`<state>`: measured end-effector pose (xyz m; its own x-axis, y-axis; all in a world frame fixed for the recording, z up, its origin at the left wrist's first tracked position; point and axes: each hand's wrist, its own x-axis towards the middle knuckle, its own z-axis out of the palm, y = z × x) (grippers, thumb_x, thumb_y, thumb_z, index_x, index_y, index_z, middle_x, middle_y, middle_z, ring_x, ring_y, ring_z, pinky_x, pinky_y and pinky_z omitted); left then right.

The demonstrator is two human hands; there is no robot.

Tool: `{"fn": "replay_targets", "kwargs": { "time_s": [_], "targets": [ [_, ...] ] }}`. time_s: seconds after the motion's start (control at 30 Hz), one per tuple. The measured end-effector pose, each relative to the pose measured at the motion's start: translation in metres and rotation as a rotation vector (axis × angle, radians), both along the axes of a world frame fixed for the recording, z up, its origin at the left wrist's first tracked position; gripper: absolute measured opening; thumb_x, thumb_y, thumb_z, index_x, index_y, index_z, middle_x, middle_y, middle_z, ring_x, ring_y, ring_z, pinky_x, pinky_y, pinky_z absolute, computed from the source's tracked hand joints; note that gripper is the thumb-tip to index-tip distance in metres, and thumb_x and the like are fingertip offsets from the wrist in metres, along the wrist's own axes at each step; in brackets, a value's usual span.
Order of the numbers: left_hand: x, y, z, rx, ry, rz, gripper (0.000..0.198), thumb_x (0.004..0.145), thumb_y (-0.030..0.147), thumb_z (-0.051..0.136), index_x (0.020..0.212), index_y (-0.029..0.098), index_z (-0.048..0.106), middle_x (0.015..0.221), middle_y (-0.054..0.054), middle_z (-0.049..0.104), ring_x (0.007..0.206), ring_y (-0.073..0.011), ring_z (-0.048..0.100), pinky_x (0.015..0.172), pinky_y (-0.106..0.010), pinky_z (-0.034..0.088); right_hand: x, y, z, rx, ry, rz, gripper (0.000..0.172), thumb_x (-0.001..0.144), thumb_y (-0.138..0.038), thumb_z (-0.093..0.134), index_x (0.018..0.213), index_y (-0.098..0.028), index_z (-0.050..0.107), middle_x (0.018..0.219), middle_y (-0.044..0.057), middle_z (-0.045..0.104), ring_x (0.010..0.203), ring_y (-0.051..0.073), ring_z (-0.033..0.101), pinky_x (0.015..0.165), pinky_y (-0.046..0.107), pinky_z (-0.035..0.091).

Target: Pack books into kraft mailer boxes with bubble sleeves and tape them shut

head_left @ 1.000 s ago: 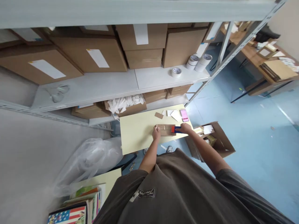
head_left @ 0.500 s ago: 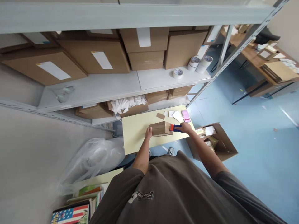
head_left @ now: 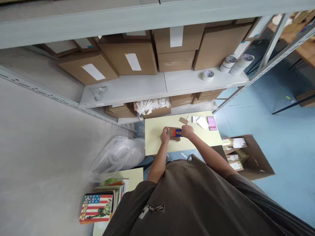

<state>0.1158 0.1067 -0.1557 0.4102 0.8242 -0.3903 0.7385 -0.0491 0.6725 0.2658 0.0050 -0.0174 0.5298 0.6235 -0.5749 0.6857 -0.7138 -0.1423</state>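
Observation:
A small brown cardboard box rests on the pale yellow table in front of me. My left hand is closed on the box's left end, thumb on top. In my right hand is the handle of a blue and orange-red tape dispenser. Its orange-red head lies over the box, close to my left fingers. I cannot make out the tape itself. Behind the box lie a small flat piece of cardboard and white cards. A pink item, partly blurred, is at the table's right.
Shelves beyond the table carry cartons, tape rolls and glasses. An open carton with packed boxes stands at the right. A plastic bag and stacked books are at the left.
The box has been turned and its visible outline looks shorter. The tape dispenser has moved from the box's right end to over its top, nearer my left hand. The camera view has shifted left.

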Motion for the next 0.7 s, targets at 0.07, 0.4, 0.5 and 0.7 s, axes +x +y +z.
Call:
{"fn": "replay_targets", "kwargs": {
  "time_s": [0.07,0.4,0.5,0.7],
  "targets": [
    [0.001,-0.005,0.003,0.013,0.03,0.022,0.055,0.112,0.054,0.044,0.156,0.023,0.057,0.138,-0.013,0.077,0.125,-0.0289,0.073,0.103,-0.037,0.054,0.004,-0.01,0.0,0.0,0.02,-0.008,0.059,0.096,-0.067,0.072,0.121,-0.014,0.078,0.118,0.018,0.079,0.113,0.03,0.075,0.089,0.032,0.056],
    [0.007,-0.002,0.006,0.041,0.091,0.036,0.05,0.113,0.05,0.046,0.153,0.023,0.059,0.137,-0.013,0.077,0.124,-0.0278,0.073,0.101,-0.034,0.054,0.074,-0.113,-0.036,-0.036,-0.034,-0.154,0.064,0.093,-0.07,0.075,0.118,-0.011,0.08,0.116,0.023,0.078,0.108,0.033,0.076,0.084,0.033,0.056],
    [0.007,-0.003,0.006,0.062,0.098,0.025,0.05,0.113,0.05,0.046,0.151,0.022,0.06,0.136,-0.014,0.077,0.123,-0.0281,0.073,0.101,-0.034,0.054,0.061,-0.094,-0.064,-0.014,-0.007,-0.191,0.06,0.093,-0.065,0.077,0.12,-0.012,0.08,0.116,0.023,0.079,0.11,0.033,0.076,0.084,0.034,0.056],
    [0.005,0.002,0.005,0.088,0.119,0.015,0.051,0.113,0.052,0.044,0.15,0.021,0.06,0.135,-0.015,0.077,0.124,-0.0298,0.073,0.103,-0.036,0.054,0.011,-0.039,-0.117,0.016,0.08,-0.228,0.032,0.096,-0.029,0.077,0.122,-0.011,0.081,0.123,0.025,0.079,0.119,0.033,0.075,0.094,0.035,0.055]
  ]
}}
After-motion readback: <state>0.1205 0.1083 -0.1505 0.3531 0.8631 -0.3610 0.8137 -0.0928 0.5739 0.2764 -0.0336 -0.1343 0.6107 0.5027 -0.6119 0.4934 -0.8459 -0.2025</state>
